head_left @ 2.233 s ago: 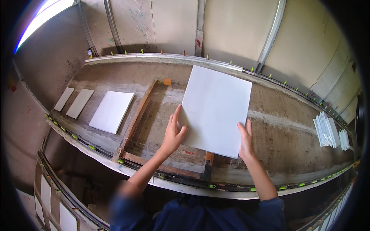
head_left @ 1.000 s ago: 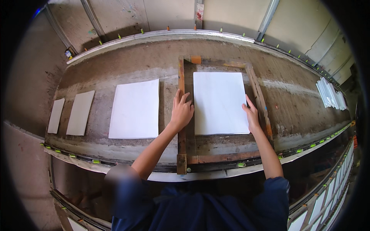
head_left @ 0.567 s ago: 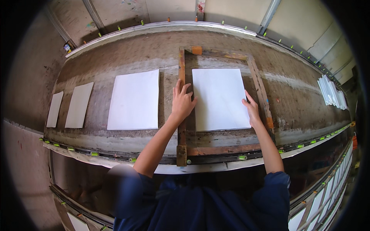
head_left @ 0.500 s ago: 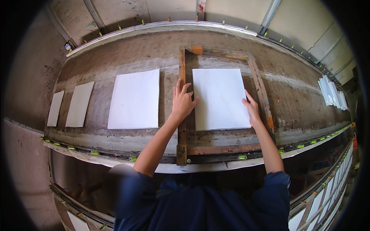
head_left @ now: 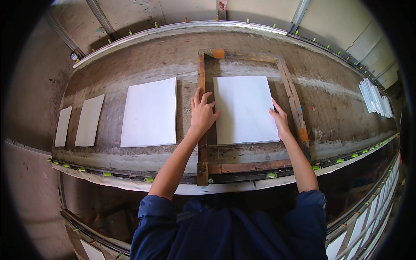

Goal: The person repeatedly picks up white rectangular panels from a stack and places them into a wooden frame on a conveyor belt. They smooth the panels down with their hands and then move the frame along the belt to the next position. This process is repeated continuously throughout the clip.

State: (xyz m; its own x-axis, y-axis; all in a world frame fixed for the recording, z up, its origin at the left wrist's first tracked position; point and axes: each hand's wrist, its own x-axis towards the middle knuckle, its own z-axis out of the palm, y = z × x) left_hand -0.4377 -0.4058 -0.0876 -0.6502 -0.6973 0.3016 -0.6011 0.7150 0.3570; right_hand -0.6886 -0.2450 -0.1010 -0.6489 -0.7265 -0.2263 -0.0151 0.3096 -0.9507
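A white rectangular sheet (head_left: pixel 245 110) lies on the long worn table, inside a wooden frame (head_left: pixel 294 99) with stained bars and orange patches. My left hand (head_left: pixel 203 113) rests across the frame's left bar with its fingers spread, the thumb pointing toward the sheet's left edge. At the sheet's right edge is my right hand (head_left: pixel 281 121), its thumb and fingers apart and touching the border; the fingers' undersides are hidden. A second large white sheet (head_left: pixel 149 112) lies flat to the left of the frame.
Two narrower pale pieces (head_left: pixel 89 121) lie farther left. A bundle of white strips (head_left: pixel 376 99) sits at the table's far right. Green clips (head_left: pixel 272 175) line the table's near rail. Another rail with white panels (head_left: pixel 357 227) runs at the lower right.
The whole view has shifted slightly. Both hands stay at the same places on the frame and sheet, with hardly any movement between them.
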